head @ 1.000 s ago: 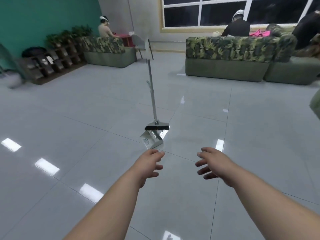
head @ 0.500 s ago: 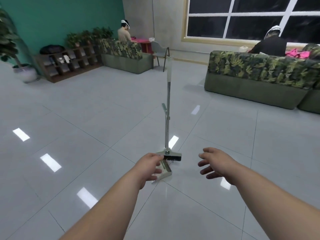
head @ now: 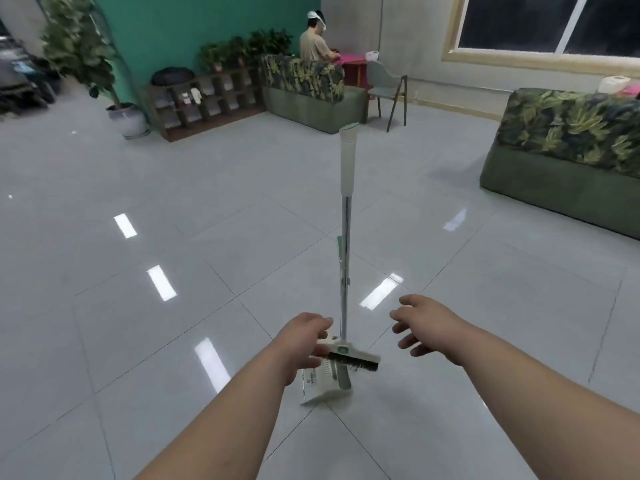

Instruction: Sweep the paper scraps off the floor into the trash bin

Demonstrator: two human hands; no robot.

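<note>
Sweeping not started: broom (head: 346,168) and dustpan (head: 322,374) stand upright, ungripped. Left hand (head: 304,336) and right hand (head: 427,323) are loose-open and empty, flanking the shaft. No scraps or bin in view.

Glossy pale grey floor tiles (head: 173,209) with thin dark seams and white glints of light. A broom (head: 345,220) has a silver pole, a white grip capped in mint green, and black bristles (head: 356,362). Its dustpan (head: 329,377) is white with green trim. The wall (head: 207,26) is teal. The near sofa (head: 568,133) and far sofa (head: 301,77) have a leafy green-and-black print over plain olive bases. The shelf (head: 207,98) is dark brown.
</note>
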